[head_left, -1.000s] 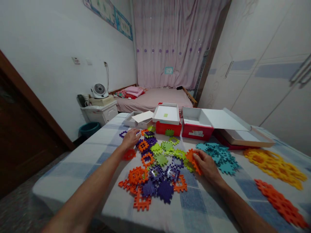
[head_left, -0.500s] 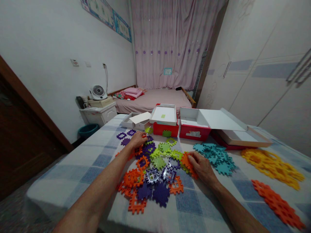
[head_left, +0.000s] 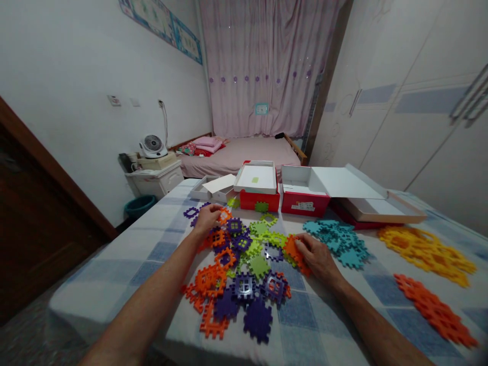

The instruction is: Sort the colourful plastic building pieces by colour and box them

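Note:
My left hand [head_left: 206,221] is at the far left side of a mixed pile of toothed plastic tiles, its fingers closed on the edge of an orange window tile [head_left: 225,216]. Just right of it lie purple window tiles [head_left: 235,225]. My right hand [head_left: 318,255] grips orange toothed tiles [head_left: 293,249] at the pile's right side; how many is unclear. Lime green tiles [head_left: 259,266] fill the middle. Toward the near edge are dark purple tiles [head_left: 258,319] and more orange tiles [head_left: 210,280], overlapping.
Teal tiles [head_left: 345,244], yellow pieces [head_left: 423,251] and a row of orange-red pieces [head_left: 434,310] lie to the right on the checked tablecloth [head_left: 301,333]. Behind stand red boxes [head_left: 307,205], an open lid tray [head_left: 381,209] and a white tray [head_left: 198,190].
My left hand has shifted left and slightly up, exposing the orange window tile and purple tiles beside it. My right hand keeps its grip. The view has tilted slightly.

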Tool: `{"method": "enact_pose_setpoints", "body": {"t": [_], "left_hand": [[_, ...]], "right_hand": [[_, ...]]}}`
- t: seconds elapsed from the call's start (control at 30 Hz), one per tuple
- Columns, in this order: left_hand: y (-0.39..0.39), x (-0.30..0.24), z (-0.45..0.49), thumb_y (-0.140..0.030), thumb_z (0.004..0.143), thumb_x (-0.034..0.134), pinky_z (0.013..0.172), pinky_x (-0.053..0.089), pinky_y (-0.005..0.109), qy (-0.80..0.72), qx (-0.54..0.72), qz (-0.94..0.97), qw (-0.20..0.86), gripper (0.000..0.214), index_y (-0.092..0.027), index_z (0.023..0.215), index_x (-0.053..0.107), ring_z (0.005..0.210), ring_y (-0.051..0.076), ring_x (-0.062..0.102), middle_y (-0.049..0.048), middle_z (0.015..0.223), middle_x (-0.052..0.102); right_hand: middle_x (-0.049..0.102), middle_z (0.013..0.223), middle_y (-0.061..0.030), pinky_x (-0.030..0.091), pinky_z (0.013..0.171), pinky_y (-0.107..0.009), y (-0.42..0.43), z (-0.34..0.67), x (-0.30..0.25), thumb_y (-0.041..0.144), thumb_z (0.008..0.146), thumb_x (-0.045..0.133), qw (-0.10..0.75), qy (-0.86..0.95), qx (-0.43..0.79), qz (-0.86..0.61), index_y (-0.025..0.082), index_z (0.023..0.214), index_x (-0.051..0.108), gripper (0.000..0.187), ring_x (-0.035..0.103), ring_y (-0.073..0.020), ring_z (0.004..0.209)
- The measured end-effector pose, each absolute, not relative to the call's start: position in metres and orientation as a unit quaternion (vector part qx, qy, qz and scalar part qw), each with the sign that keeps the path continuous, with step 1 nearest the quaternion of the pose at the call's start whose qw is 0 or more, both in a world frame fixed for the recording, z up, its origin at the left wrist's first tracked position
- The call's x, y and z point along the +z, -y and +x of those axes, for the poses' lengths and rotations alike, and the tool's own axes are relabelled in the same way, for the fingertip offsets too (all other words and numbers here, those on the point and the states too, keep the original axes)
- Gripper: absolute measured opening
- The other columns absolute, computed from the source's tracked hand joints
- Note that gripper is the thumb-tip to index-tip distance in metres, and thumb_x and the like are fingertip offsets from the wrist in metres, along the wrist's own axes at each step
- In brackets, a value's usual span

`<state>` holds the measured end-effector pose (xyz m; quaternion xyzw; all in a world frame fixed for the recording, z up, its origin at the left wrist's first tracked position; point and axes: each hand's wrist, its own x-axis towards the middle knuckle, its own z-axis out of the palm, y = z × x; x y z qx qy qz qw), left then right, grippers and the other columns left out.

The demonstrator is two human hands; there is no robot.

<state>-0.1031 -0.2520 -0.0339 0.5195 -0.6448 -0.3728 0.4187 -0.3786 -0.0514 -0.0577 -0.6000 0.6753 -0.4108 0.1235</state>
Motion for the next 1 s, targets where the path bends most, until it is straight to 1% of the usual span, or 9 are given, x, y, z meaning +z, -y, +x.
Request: {"method": "enact_pose_setpoints", "body": {"t": [0.13, 0.2, 0.27, 0.37, 0.53, 0.6, 0.73, 0.87, 1.0], "left_hand": [[0.243, -0.02, -0.092, -0.022, 0.06, 0.051, 0.062, 0.049, 0.026, 0.624, -0.391, 0.526, 0.426, 0.042, -0.014, 0.097, 0.07, 0.063, 0.014, 0.058, 0.003, 0.074, 0.069], [0.233, -0.016, -0.082, -0.023, 0.058, 0.054, 0.062, 0.049, 0.027, 0.641, -0.417, 0.513, 0.39, 0.043, -0.015, 0.096, 0.072, 0.061, 0.014, 0.058, 0.002, 0.072, 0.069], [0.223, -0.016, -0.071, -0.024, 0.058, 0.055, 0.066, 0.05, 0.028, 0.68, -0.429, 0.49, 0.336, 0.042, -0.016, 0.095, 0.073, 0.066, 0.016, 0.061, 0.0021, 0.076, 0.07], [0.209, -0.024, -0.057, -0.027, 0.062, 0.056, 0.075, 0.051, 0.031, 0.741, -0.375, 0.487, 0.271, 0.042, -0.016, 0.099, 0.073, 0.081, 0.02, 0.065, 0.0045, 0.091, 0.072], [0.203, -0.041, -0.046, -0.04, 0.068, 0.063, 0.09, 0.049, 0.035, 0.808, -0.269, 0.471, 0.232, 0.048, -0.017, 0.11, 0.07, 0.1, 0.024, 0.063, 0.009, 0.111, 0.067], [0.204, -0.048, -0.045, -0.042, 0.07, 0.064, 0.093, 0.047, 0.035, 0.825, -0.257, 0.449, 0.227, 0.05, -0.017, 0.113, 0.069, 0.101, 0.024, 0.062, 0.0091, 0.111, 0.066], [0.201, -0.054, -0.05, -0.042, 0.07, 0.067, 0.088, 0.048, 0.035, 0.825, -0.23, 0.457, 0.24, 0.053, -0.017, 0.116, 0.066, 0.097, 0.024, 0.063, 0.0086, 0.104, 0.066], [0.193, -0.046, -0.051, -0.039, 0.071, 0.064, 0.085, 0.047, 0.033, 0.813, -0.225, 0.469, 0.263, 0.04, -0.018, 0.104, 0.068, 0.091, 0.022, 0.063, 0.006, 0.099, 0.068], [0.191, -0.035, -0.033, -0.047, 0.076, 0.057, 0.073, 0.048, 0.032, 0.791, -0.22, 0.499, 0.277, 0.031, -0.018, 0.084, 0.066, 0.076, 0.02, 0.061, 0.0034, 0.081, 0.067]], "right_hand": [[0.07, 0.082, -0.0052, 0.044, 0.068, -0.029, 0.052, -0.379, -0.058, 0.041, 0.086, 0.041, 0.136, -0.684, -0.409, -0.588, 0.019, 0.089, 0.067, 0.034, 0.062, -0.0197, 0.075], [0.069, 0.081, -0.0049, 0.044, 0.068, -0.03, 0.052, -0.38, -0.059, 0.042, 0.086, 0.041, 0.137, -0.688, -0.404, -0.587, 0.018, 0.089, 0.066, 0.035, 0.062, -0.0196, 0.074], [0.069, 0.081, -0.0047, 0.044, 0.069, -0.03, 0.053, -0.381, -0.059, 0.042, 0.085, 0.042, 0.134, -0.686, -0.399, -0.594, 0.018, 0.089, 0.066, 0.035, 0.062, -0.0196, 0.074], [0.07, 0.082, -0.005, 0.044, 0.07, -0.03, 0.054, -0.382, -0.06, 0.043, 0.085, 0.042, 0.128, -0.684, -0.399, -0.597, 0.018, 0.09, 0.067, 0.035, 0.062, -0.0197, 0.074], [0.069, 0.081, -0.005, 0.043, 0.067, -0.03, 0.053, -0.381, -0.06, 0.042, 0.085, 0.043, 0.12, -0.686, -0.413, -0.587, 0.017, 0.09, 0.067, 0.035, 0.061, -0.0187, 0.071], [0.069, 0.081, -0.0049, 0.043, 0.067, -0.029, 0.053, -0.382, -0.06, 0.042, 0.085, 0.043, 0.122, -0.69, -0.419, -0.577, 0.017, 0.09, 0.067, 0.035, 0.061, -0.0182, 0.071], [0.069, 0.081, -0.0043, 0.043, 0.067, -0.029, 0.053, -0.386, -0.061, 0.042, 0.085, 0.043, 0.121, -0.697, -0.43, -0.561, 0.017, 0.09, 0.067, 0.035, 0.061, -0.0176, 0.072], [0.068, 0.079, -0.0045, 0.043, 0.066, -0.029, 0.052, -0.39, -0.061, 0.043, 0.085, 0.042, 0.097, -0.71, -0.43, -0.548, 0.016, 0.093, 0.067, 0.037, 0.061, -0.0179, 0.07], [0.069, 0.081, -0.0057, 0.042, 0.067, -0.029, 0.052, -0.395, -0.062, 0.043, 0.087, 0.04, 0.045, -0.722, -0.416, -0.551, 0.016, 0.096, 0.066, 0.038, 0.061, -0.0186, 0.07]]}}
